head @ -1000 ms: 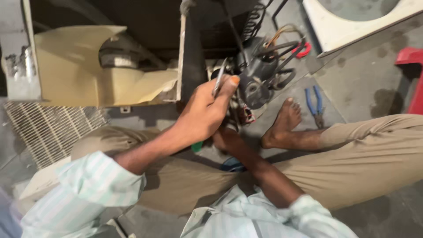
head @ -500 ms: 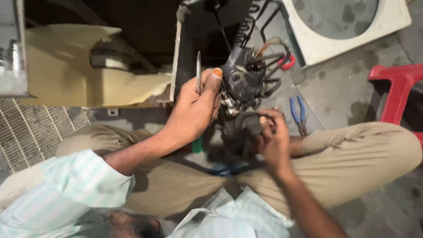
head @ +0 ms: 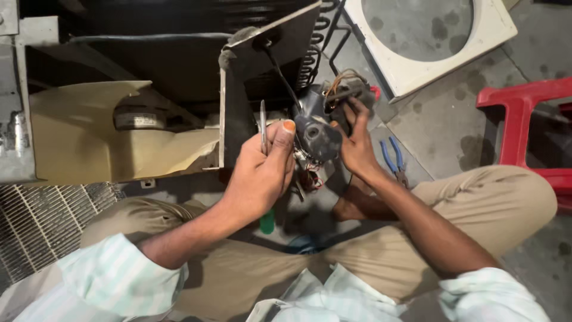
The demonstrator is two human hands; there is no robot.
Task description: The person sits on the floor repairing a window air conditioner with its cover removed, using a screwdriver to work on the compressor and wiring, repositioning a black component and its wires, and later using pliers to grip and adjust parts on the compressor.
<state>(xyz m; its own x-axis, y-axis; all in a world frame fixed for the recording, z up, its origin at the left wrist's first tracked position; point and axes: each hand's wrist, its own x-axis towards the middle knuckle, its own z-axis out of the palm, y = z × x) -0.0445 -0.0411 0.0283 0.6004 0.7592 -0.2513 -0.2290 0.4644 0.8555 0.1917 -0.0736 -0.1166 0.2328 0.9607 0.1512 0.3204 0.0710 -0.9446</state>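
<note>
Grey concrete floor (head: 441,128), stained in patches, carries everything in the single head view. One person sits on it in tan trousers and a pale striped shirt, one bare foot (head: 351,209) tucked under the work.

One left hand (head: 259,173) is closed around one screwdriver (head: 263,128), its metal shaft pointing up past the fingers and its green handle end showing below the palm; the thumb rests against one dark motor (head: 316,137). One right hand (head: 357,146) grips the wires (head: 345,89) and fittings at the motor's far side, fingers curled tight on them. The motor sits between the two hands, just in front of one opened metal cabinet (head: 179,71) with a cream panel (head: 89,137) inside.

One pair of blue-handled pliers (head: 393,160) lies on the floor just right of the right hand. One white fan cover (head: 494,36) lies at top right, one red stool (head: 524,119) at the right edge, and one metal grille (head: 42,220) at lower left.
</note>
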